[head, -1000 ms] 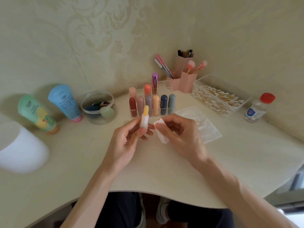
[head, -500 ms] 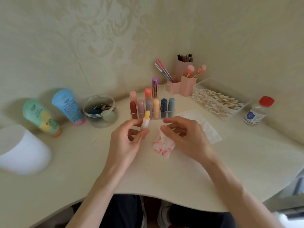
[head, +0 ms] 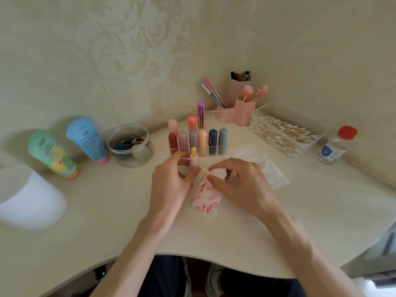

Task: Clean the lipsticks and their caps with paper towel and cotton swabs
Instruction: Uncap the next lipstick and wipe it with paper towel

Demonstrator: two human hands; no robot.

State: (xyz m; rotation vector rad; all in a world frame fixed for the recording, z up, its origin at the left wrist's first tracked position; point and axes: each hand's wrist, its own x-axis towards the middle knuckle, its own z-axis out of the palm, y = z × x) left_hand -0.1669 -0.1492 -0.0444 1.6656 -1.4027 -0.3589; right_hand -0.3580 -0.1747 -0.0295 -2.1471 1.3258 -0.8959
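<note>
Left hand [head: 171, 185] pinches the lipstick [head: 194, 157] upright toward the back corner of the desk [head: 102, 215]; right hand [head: 240, 185] pinches the stained towel [head: 206, 198] beside it. Best fold to a clean patch before wiping gently

Ten lipsticks [head: 202, 140], two tubes [head: 86, 139], one bottle [head: 334, 146]

Soft, muted daylight reaches the desk [head: 107, 211] from the right, throwing pale shadows of the green tube [head: 52, 154] and blue tube [head: 86, 139] leftward onto the wall. The right hand [head: 240, 185] shades the surface beneath its fingers. The wide lens bows the desk's near edge and the walls. A white container [head: 27, 196] at the left edge is soft-focused, and the right forearm [head: 300, 243] is smeared.
</note>
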